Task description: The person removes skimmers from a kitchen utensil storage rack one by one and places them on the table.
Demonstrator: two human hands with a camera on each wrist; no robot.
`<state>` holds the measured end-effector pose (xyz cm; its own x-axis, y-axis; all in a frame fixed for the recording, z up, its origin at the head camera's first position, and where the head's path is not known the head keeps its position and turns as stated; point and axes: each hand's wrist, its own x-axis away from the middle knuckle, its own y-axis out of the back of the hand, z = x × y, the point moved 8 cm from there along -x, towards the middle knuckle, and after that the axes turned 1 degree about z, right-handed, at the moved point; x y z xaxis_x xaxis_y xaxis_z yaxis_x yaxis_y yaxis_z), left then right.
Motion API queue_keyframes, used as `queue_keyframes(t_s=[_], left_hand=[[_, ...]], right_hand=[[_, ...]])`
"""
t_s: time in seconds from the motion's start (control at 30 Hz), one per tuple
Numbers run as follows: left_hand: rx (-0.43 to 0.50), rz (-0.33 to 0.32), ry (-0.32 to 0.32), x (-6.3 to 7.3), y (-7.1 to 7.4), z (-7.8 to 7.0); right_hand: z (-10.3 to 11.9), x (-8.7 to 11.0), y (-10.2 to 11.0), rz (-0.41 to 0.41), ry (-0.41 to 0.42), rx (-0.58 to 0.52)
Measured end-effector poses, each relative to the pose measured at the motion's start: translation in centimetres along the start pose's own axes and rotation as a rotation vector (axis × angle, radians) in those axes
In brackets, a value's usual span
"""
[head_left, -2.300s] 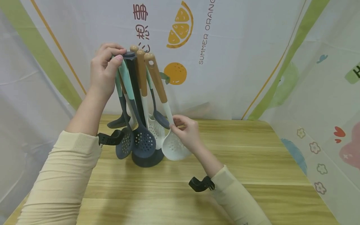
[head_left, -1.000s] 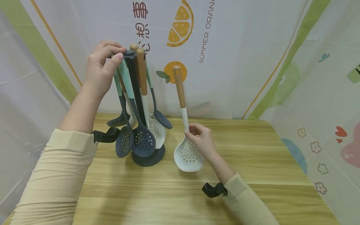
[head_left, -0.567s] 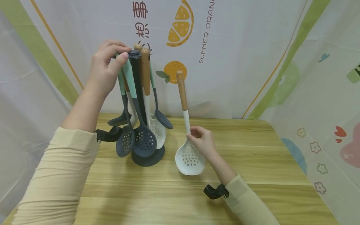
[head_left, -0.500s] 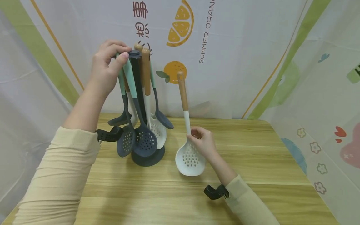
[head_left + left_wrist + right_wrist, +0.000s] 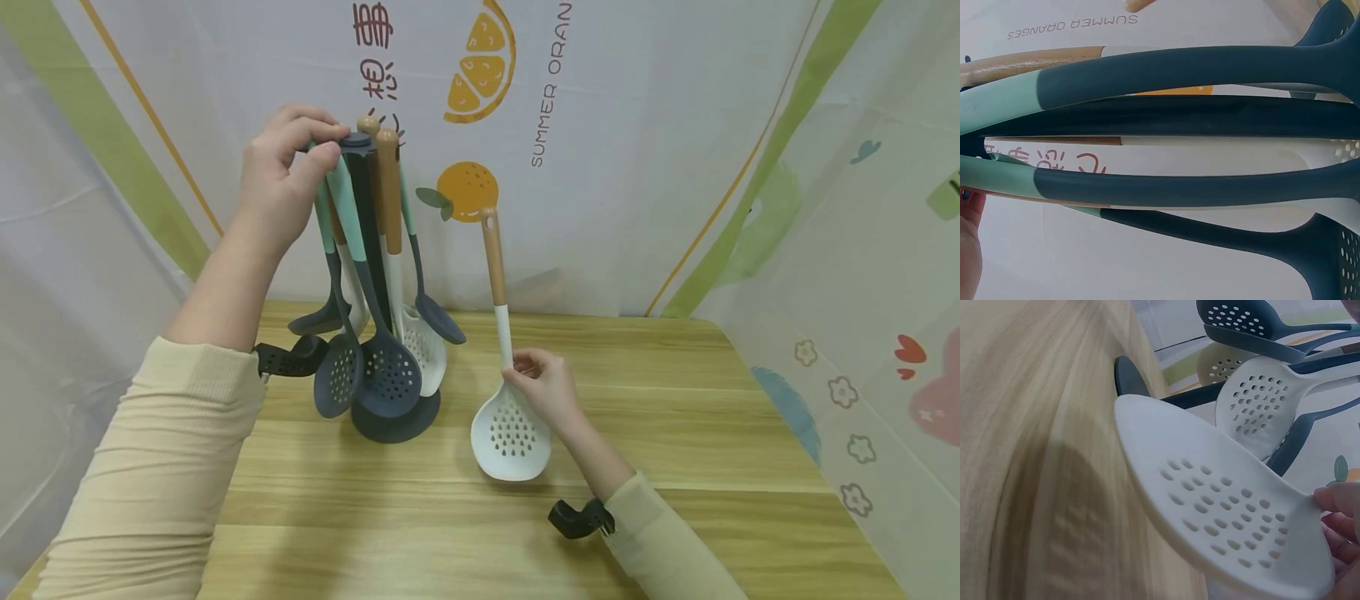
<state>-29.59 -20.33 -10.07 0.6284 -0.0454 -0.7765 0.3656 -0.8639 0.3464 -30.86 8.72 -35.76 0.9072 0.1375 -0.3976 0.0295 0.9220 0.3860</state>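
In the head view my right hand (image 5: 550,387) pinches the neck of a white skimmer (image 5: 511,446) with a wooden handle. The skimmer stands nearly upright over the table, its perforated bowl downward and its handle end free. The right wrist view shows the bowl (image 5: 1210,494) close up, with fingertips at its neck. My left hand (image 5: 281,179) grips the top of a dark utensil stand (image 5: 395,427), thumb over a mint handle. Around the post hang dark slotted spoons (image 5: 390,375) with mint handles, a white slotted turner (image 5: 426,354) with a wooden handle and a dark ladle (image 5: 438,318).
The wooden table (image 5: 637,400) runs back to a printed curtain (image 5: 600,208) right behind the stand. Another curtain (image 5: 862,333) hangs along the right side. Each wrist wears a black camera mount (image 5: 581,518).
The right hand has taken the white skimmer off the stand, moved it right and lowered it toward the front. The left hand stays at the stand's top, which shifted slightly right.
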Motion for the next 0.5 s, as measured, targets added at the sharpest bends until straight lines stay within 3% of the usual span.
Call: queue_keyframes(t_s=[0.5], left_hand=[[-0.075,0.026,0.05,0.1,0.3,-0.5]], right_hand=[[-1.8,0.8,-0.8,0.051,-0.15,0.01]])
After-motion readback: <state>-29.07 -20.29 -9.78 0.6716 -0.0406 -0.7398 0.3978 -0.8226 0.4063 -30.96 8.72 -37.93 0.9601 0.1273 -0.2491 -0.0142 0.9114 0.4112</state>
